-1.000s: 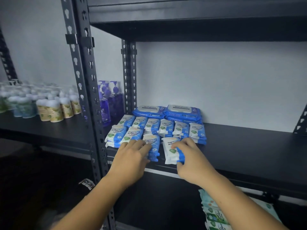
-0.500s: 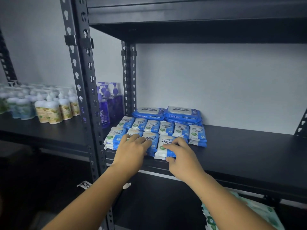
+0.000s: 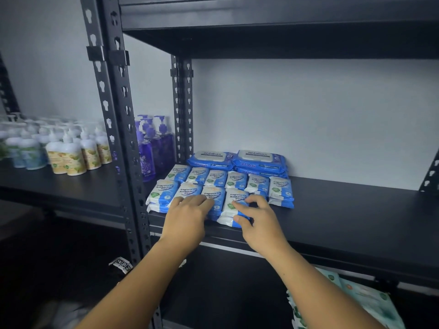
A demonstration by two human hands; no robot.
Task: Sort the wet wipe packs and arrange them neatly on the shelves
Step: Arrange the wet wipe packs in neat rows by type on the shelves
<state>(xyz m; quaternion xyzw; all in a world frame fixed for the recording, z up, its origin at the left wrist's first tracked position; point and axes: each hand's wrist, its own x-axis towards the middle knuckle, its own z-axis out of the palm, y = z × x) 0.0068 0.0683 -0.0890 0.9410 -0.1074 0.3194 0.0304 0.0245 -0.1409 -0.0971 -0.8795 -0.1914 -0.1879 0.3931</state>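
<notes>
right grip (image 3: 259, 219) pinches a wipe pack (image 3: 235, 200) at the shelf (image 3: 344, 222) front edge, long axis front-to-back, label top toward the wall (image 3: 308, 115). left grip (image 3: 187, 217) rests flat, released, on neighbouring packs (image 3: 190, 192).

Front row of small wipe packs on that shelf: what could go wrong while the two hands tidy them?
The front pack that the right hand pinches sits near the shelf edge; a slip might drop it off. The front row looks stacked two high, so the left hand resting on it could slide top packs askew. Pushing too far might crowd the back row.
</notes>
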